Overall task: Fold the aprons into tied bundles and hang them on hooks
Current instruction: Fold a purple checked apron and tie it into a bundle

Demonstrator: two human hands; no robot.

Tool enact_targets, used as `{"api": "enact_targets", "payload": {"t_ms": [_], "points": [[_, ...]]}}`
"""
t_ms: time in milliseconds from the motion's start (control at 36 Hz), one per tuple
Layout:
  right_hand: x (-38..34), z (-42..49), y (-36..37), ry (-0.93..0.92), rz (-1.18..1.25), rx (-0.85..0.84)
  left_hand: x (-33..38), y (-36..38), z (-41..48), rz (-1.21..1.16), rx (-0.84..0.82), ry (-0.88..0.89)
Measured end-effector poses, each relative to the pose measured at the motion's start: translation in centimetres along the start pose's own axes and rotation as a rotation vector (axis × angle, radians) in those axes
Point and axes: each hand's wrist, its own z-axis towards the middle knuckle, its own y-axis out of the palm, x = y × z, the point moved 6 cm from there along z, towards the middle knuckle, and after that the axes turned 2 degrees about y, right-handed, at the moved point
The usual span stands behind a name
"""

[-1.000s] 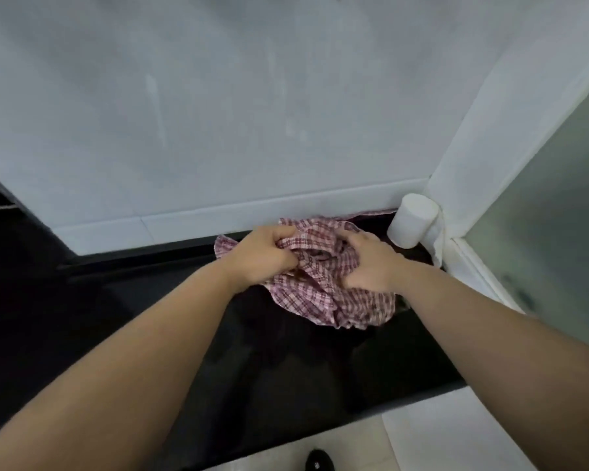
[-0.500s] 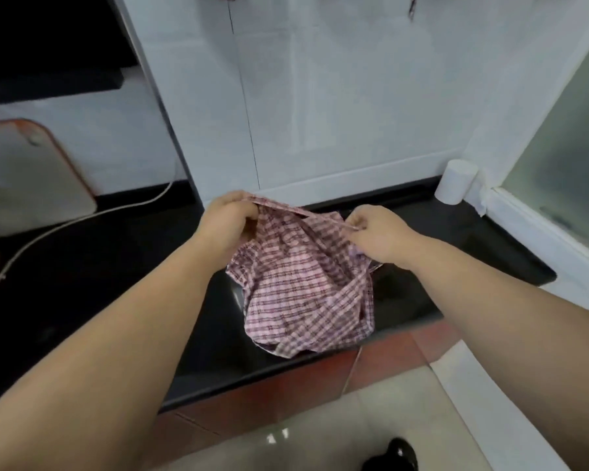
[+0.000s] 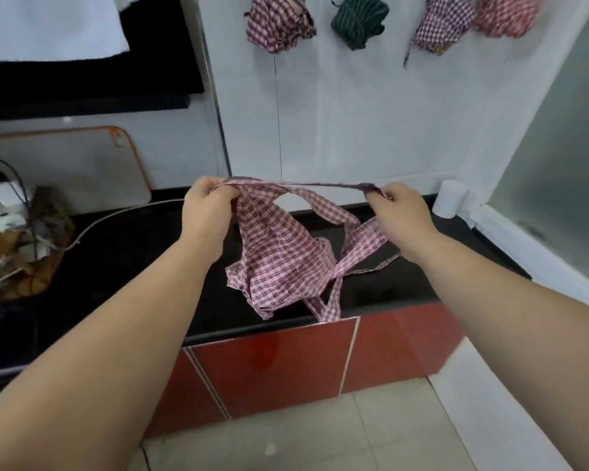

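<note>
Tangling looks likeliest: fingers of the left hand (image 3: 206, 209) and right hand (image 3: 402, 209) pinch the apron (image 3: 279, 263) taut, while loose ties (image 3: 332, 305) trailing over the worktop (image 3: 133, 253) edge could knot

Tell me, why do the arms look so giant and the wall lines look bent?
Head view: the wide-angle lens stretches whatever is near the edges, so the forearms balloon toward the bottom and the wall strip leans; the checked apron between the left hand and right hand is fairly sharp; the hanging bundles at the top are softer.
</note>
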Motion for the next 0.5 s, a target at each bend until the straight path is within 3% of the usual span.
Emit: {"api": "enact_targets", "payload": {"t_ms": [83,278,389,500], "points": [[0.5,-3.3,-2.7,-0.118,-0.156,0.071,-0.9,0.1,-4.7,0.038,0.017,-0.024],[2.9,-9.4,-4.2,-0.037,0.069,0.067,-5.4,0.5,-15.5,0.177,-0.143,-0.192],[4.6,-12.7,-2.8,0.099,-0.027,-0.091,-5.6,-0.8,-18.7,0.129,-0.109,-0.218],[4.5,-14.5,-2.5,0.009,-0.311,-0.315,-5.1,-3.1,-19.0,0.144,-0.03,-0.215]]}}
